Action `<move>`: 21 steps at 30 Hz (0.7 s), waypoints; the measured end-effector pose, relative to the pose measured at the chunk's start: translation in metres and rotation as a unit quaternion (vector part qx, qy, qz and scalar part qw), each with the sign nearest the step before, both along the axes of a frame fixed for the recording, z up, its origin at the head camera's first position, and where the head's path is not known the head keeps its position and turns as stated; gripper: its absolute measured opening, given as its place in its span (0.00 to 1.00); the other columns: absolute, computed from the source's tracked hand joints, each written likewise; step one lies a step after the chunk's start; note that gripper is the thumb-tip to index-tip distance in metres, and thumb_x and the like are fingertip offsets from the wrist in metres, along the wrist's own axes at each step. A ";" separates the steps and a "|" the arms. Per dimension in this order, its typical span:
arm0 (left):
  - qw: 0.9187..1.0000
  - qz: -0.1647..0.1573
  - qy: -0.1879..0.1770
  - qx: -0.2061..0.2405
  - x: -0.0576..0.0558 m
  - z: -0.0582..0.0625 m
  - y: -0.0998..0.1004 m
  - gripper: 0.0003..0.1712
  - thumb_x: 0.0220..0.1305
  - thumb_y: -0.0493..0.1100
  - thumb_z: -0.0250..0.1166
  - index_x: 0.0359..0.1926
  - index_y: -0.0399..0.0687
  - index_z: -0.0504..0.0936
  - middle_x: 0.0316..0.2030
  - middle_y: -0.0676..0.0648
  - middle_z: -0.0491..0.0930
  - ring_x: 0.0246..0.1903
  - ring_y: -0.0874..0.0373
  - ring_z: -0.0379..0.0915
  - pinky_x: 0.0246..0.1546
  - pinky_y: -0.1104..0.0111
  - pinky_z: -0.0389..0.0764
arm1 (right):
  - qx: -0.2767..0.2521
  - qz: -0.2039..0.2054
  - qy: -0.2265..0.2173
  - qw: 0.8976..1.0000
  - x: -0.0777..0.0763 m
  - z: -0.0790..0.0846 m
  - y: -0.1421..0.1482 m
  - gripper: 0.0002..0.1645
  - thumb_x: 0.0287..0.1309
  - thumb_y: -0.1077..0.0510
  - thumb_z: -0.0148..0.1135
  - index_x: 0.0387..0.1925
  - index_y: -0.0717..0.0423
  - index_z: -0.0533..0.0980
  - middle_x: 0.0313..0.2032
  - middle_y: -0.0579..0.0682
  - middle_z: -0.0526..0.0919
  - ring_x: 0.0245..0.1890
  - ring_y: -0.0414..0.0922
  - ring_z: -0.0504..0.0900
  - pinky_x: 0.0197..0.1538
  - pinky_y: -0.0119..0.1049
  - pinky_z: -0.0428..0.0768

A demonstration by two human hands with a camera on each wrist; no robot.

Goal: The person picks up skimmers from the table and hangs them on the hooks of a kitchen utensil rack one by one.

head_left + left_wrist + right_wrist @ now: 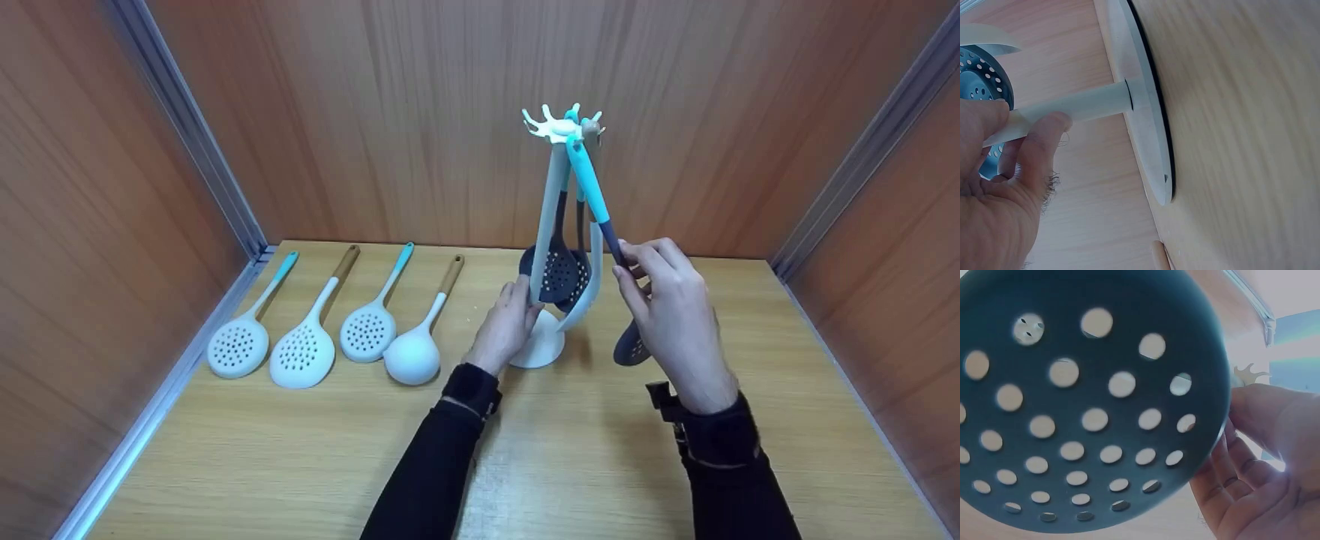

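A white utensil stand (550, 225) with a crown of hooks stands upright on its round base (1154, 163). My left hand (504, 326) grips its post low down, fingers and thumb around it. My right hand (675, 304) pinches the dark shaft of a skimmer (590, 180) with a turquoise handle. The handle's top end overlaps the hooks in the head view, and the skimmer slants down to the right. Its perforated head (1092, 396) fills much of the right wrist view. Other dark perforated utensils (556, 279) hang behind the post, partly hidden.
On the left of the table (300, 465) lie a white skimmer (238, 349), a white slotted turner (302, 358), another white skimmer (367, 332) and a white ladle (412, 358). Wooden panels (420, 150) enclose the back and sides.
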State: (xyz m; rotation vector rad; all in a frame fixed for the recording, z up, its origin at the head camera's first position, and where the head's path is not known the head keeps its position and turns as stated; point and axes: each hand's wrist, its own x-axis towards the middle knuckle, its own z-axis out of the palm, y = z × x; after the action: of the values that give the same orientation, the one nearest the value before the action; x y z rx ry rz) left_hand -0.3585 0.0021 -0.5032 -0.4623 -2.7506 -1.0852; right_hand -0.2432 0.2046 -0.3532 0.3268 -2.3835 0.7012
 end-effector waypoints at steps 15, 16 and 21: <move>1.000 0.004 0.000 -0.001 0.000 0.000 0.000 0.20 0.82 0.52 0.54 0.67 0.56 0.66 0.56 0.47 0.76 0.51 0.50 0.85 0.50 0.56 0.90 | 0.010 0.009 -0.009 1.000 -0.006 -0.007 -0.012 0.18 0.73 0.58 0.65 0.60 0.57 0.80 0.46 0.54 0.81 0.45 0.50 0.88 0.44 0.49 0.91; 1.000 0.005 -0.002 -0.001 0.000 0.000 0.000 0.19 0.82 0.52 0.54 0.67 0.56 0.66 0.55 0.47 0.76 0.50 0.51 0.85 0.50 0.56 0.90 | 0.010 0.009 -0.010 1.000 -0.006 -0.008 -0.013 0.17 0.72 0.58 0.65 0.59 0.57 0.80 0.46 0.54 0.81 0.45 0.50 0.88 0.44 0.50 0.92; 1.000 0.001 0.013 -0.004 0.001 0.000 0.000 0.19 0.82 0.51 0.54 0.67 0.55 0.66 0.55 0.46 0.77 0.48 0.50 0.85 0.47 0.57 0.90 | 0.012 0.013 -0.009 1.000 -0.007 -0.010 -0.016 0.18 0.72 0.57 0.66 0.59 0.58 0.79 0.47 0.54 0.81 0.46 0.50 0.89 0.43 0.48 0.92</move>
State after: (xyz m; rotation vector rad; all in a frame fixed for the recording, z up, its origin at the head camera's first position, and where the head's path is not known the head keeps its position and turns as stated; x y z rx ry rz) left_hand -0.3570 0.0020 -0.5032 -0.4711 -2.7323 -1.0608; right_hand -0.2505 0.1889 -0.3636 0.3642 -2.4100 0.6911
